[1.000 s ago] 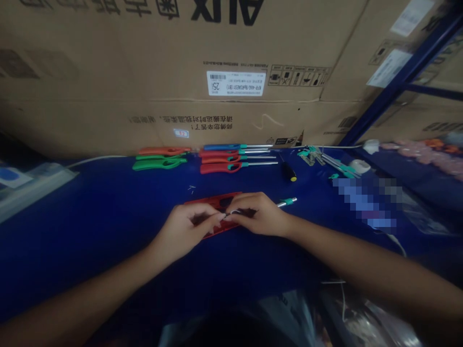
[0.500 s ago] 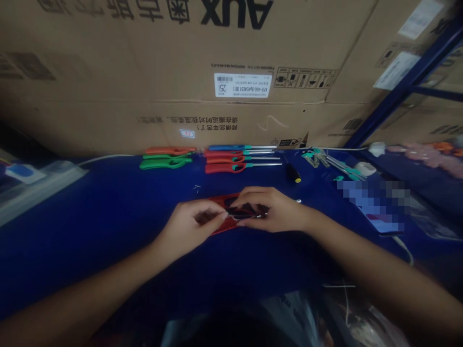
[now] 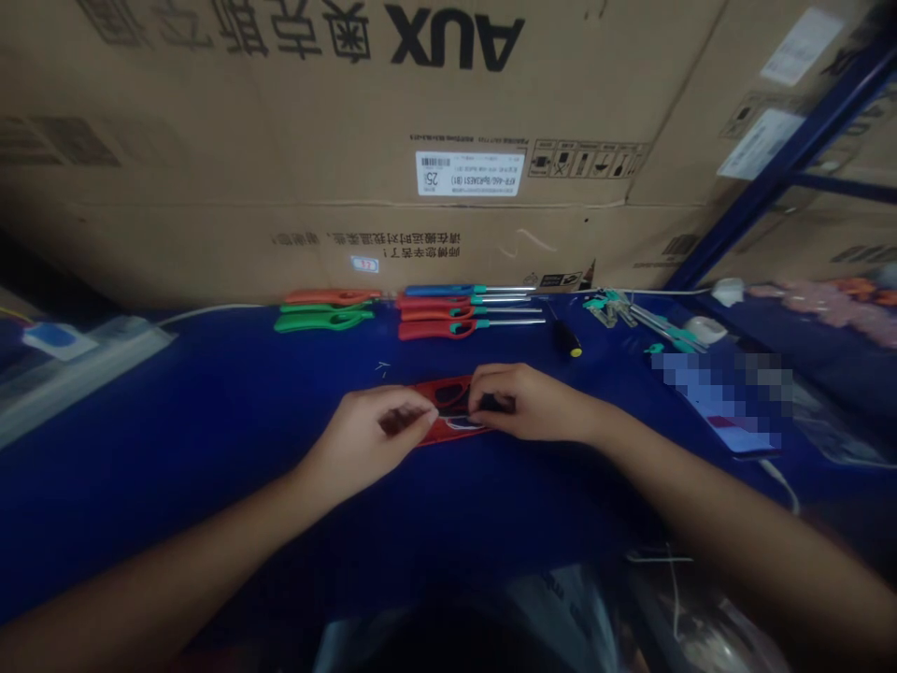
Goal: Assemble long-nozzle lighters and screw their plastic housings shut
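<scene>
Between my hands lie the red handle shells point(image 3: 452, 385) of a long-nosed lighter, flat on the blue table, with dark hollows showing. A thin pale wire point(image 3: 462, 424) loops over the lower shell. My left hand point(image 3: 378, 425) is closed in a pinch at the shells' left end, its fingertips on what looks like the end of this wire. From the right, my right hand point(image 3: 525, 402) bends over the shells with thumb and fingers pinched together. Its fingers cover whatever small part they grip.
Assembled red lighters point(image 3: 427, 329) and a blue lighter point(image 3: 438, 291) lie behind, beside green handles point(image 3: 322, 321) and an orange handle point(image 3: 326, 296). A black screwdriver point(image 3: 566, 338), metal lighter tubes point(image 3: 655, 321) and a phone point(image 3: 721, 402) are rightward. A large carton point(image 3: 315, 140) stands behind.
My right hand's fingers have drawn closer together in a pinch and uncovered more of the red shells. The left hand keeps its pinch in nearly the same place.
</scene>
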A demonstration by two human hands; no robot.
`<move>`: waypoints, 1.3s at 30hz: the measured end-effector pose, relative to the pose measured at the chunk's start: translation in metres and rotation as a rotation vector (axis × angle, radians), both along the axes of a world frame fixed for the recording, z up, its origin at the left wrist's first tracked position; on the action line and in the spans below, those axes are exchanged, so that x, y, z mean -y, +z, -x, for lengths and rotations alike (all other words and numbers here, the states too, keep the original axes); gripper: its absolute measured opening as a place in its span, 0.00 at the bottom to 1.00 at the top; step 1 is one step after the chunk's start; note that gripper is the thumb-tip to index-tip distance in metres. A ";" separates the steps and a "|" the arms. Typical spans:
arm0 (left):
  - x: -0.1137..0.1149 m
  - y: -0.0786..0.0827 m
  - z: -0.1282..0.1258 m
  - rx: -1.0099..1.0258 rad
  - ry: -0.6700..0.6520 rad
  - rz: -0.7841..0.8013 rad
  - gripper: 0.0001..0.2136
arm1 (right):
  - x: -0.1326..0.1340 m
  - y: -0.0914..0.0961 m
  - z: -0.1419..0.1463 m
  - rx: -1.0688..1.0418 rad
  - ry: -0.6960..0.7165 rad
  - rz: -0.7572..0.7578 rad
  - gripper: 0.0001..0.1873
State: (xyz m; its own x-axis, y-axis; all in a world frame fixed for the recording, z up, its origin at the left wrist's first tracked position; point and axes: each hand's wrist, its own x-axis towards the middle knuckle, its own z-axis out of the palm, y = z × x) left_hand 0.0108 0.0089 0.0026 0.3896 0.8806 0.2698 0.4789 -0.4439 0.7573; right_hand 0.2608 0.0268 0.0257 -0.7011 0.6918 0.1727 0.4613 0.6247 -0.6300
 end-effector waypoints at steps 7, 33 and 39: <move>-0.003 0.004 0.003 -0.067 -0.033 -0.095 0.06 | -0.002 -0.001 -0.002 -0.102 -0.112 0.175 0.02; 0.003 0.003 0.005 -0.312 -0.093 -0.298 0.08 | 0.010 -0.012 0.017 0.036 -0.191 -0.093 0.08; -0.001 -0.003 0.004 -0.251 -0.143 -0.361 0.07 | 0.011 -0.009 0.017 -0.014 -0.178 -0.034 0.10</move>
